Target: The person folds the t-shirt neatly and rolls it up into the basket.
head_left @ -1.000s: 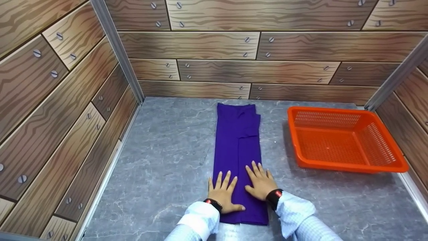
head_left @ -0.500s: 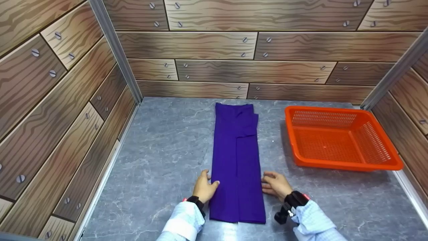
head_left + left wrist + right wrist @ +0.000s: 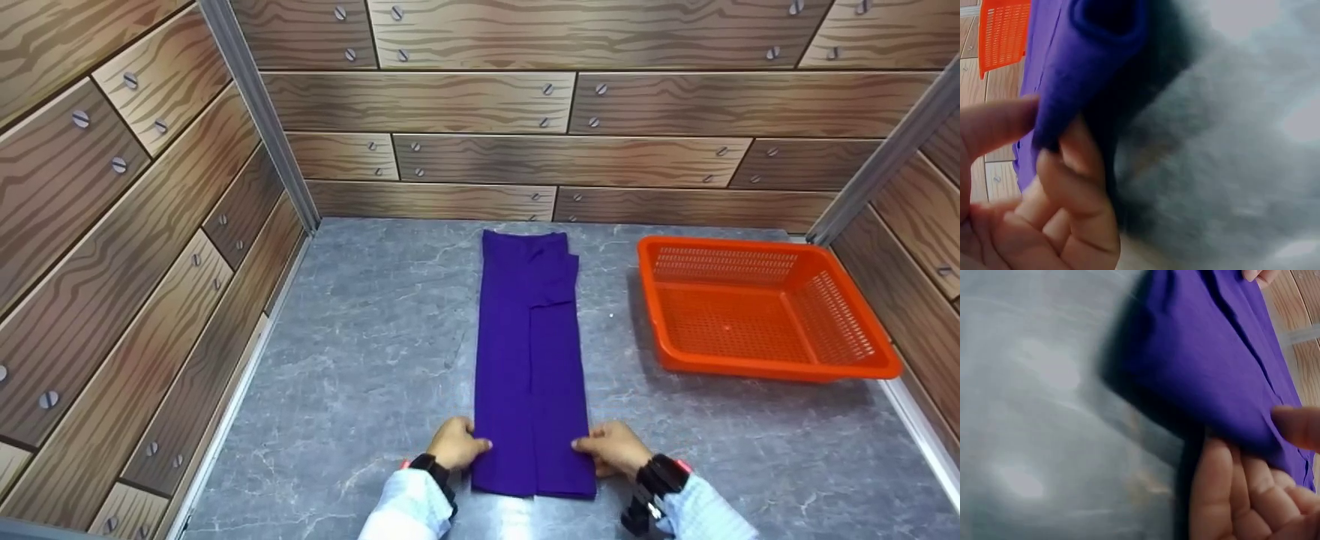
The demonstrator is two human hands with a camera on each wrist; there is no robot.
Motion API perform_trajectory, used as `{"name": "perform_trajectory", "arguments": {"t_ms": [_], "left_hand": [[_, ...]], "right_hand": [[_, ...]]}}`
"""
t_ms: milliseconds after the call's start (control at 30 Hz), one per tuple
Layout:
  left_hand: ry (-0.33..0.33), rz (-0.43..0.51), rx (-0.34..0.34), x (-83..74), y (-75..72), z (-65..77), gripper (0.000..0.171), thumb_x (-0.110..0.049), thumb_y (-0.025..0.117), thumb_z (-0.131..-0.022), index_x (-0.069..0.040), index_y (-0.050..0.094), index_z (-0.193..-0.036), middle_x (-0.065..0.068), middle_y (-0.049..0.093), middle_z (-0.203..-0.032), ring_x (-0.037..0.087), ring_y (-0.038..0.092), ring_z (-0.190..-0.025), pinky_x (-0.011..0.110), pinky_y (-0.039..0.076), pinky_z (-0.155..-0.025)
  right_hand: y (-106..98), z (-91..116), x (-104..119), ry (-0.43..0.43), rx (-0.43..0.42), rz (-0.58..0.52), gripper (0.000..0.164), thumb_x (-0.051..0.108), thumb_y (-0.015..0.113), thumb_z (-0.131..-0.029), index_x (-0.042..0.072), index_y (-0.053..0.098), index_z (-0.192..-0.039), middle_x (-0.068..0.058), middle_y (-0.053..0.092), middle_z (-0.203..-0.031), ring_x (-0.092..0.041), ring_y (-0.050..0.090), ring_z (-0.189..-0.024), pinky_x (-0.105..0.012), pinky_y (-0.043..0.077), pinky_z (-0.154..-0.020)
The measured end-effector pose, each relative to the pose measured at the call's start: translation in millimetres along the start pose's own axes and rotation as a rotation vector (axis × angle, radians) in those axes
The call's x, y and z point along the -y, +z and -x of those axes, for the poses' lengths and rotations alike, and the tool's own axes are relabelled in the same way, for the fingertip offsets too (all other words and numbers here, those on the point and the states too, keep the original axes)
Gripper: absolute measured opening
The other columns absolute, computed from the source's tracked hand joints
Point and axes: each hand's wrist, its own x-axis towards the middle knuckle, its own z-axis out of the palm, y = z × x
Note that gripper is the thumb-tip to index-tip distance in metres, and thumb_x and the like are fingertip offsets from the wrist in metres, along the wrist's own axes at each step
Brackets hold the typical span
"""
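The folded purple garment (image 3: 517,352) lies between the left hand (image 3: 454,445) and right hand (image 3: 616,448); each pinches the adjacent long edge near the lower end.

Cloth (image 3: 529,367) on the tabletop (image 3: 375,322), far end near the back wall (image 3: 480,157), left hand (image 3: 456,445) and right hand (image 3: 616,448) at opposite edges toward the near end, basket (image 3: 780,370) to the right, near the right wall (image 3: 911,232).

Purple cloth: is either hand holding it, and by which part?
Yes: the left hand and right hand pinch the purple cloth by its opposite long edges, toward the near end.
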Motion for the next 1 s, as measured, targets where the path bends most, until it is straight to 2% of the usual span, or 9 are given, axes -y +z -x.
{"name": "perform_trajectory", "arguments": {"t_ms": [100,167,300,367,467,633,767,867,1000], "left_hand": [[-0.007,0.016,0.062,6.9,-2.4,8.6,0.023,-0.01,0.074,-0.082,-0.009,0.055,-0.069,-0.001,0.053,-0.064,0.009,0.05,-0.051,0.02,0.041,-0.045],[-0.023,0.044,0.094,11.5,-3.9,15.1,0.027,-0.009,0.073,-0.082,-0.011,0.051,-0.067,-0.002,0.052,-0.06,0.007,0.049,-0.046,0.018,0.039,-0.041],[-0.014,0.171,0.139,21.9,-5.7,28.4,0.017,-0.003,0.071,-0.083,-0.005,0.054,-0.082,0.003,0.062,-0.065,0.009,0.059,-0.049,0.019,0.044,-0.041],[0.027,0.236,0.14,26.7,-6.5,32.8,0.018,-0.002,0.068,-0.085,-0.002,0.053,-0.095,0.006,0.066,-0.068,0.011,0.063,-0.052,0.021,0.047,-0.043],[0.143,0.304,0.133,32.8,-8.5,35.1,0.019,-0.003,0.065,-0.089,0.0,0.055,-0.105,0.01,0.068,-0.075,0.009,0.063,-0.058,0.021,0.049,-0.048],[0.34,0.353,0.146,37.3,-15.1,32.9,0.017,-0.002,0.058,-0.093,0.0,0.069,-0.107,0.018,0.069,-0.099,0.002,0.056,-0.074,0.017,0.047,-0.065],[0.378,0.39,0.144,35.0,-20.5,32.2,0.027,0.003,0.054,-0.091,-0.002,0.071,-0.111,0.017,0.069,-0.115,0.001,0.057,-0.087,0.016,0.046,-0.073],[0.385,0.396,0.136,33.7,-21.6,32.6,0.027,0.004,0.056,-0.09,-0.002,0.072,-0.11,0.016,0.07,-0.114,0.001,0.059,-0.089,0.017,0.047,-0.075],[0.406,0.39,0.15,39.5,-21.0,35.6,0.023,0.003,0.061,-0.088,0.0,0.073,-0.107,0.018,0.072,-0.108,0.002,0.062,-0.087,0.018,0.051,-0.077]], "right_hand": [[-2.1,8.8,-8.0,-0.024,0.083,0.02,0.011,0.014,0.07,-0.085,0.007,0.064,-0.078,0.004,0.061,-0.063,-0.006,0.058,-0.053,-0.022,0.054,-0.05],[-3.2,14.4,-13.0,-0.053,0.125,0.012,0.012,0.012,0.07,-0.085,0.007,0.062,-0.078,0.003,0.062,-0.066,-0.006,0.059,-0.054,-0.022,0.056,-0.052],[-2.2,25.0,-21.7,-0.121,0.131,-0.038,0.019,0.009,0.069,-0.085,0.003,0.05,-0.085,0.001,0.061,-0.065,-0.008,0.061,-0.053,-0.023,0.055,-0.05],[-1.2,29.5,-24.7,-0.167,0.114,-0.073,0.026,0.009,0.068,-0.086,-0.001,0.044,-0.09,0.0,0.063,-0.065,-0.01,0.064,-0.053,-0.024,0.055,-0.049],[-2.1,33.8,-25.7,-0.267,0.119,-0.118,0.035,0.009,0.066,-0.09,-0.011,0.038,-0.097,0.002,0.061,-0.065,-0.011,0.067,-0.056,-0.026,0.057,-0.052],[-12.2,35.5,-23.0,-0.461,0.183,-0.171,0.034,0.006,0.059,-0.095,-0.024,0.049,-0.109,0.008,0.067,-0.083,-0.009,0.07,-0.072,-0.028,0.06,-0.067],[-19.4,36.5,-20.8,-0.578,0.176,-0.181,0.033,-0.001,0.057,-0.094,-0.025,0.052,-0.116,0.009,0.072,-0.098,-0.007,0.07,-0.084,-0.024,0.059,-0.075],[-19.9,37.5,-21.1,-0.648,0.116,-0.123,0.028,-0.003,0.06,-0.091,-0.02,0.058,-0.114,0.01,0.073,-0.099,-0.003,0.068,-0.087,-0.019,0.056,-0.076],[-17.4,41.0,-26.1,-0.682,0.071,-0.053,0.02,-0.003,0.064,-0.089,-0.012,0.066,-0.106,0.013,0.072,-0.097,0.0,0.066,-0.083,-0.016,0.053,-0.07]]}}
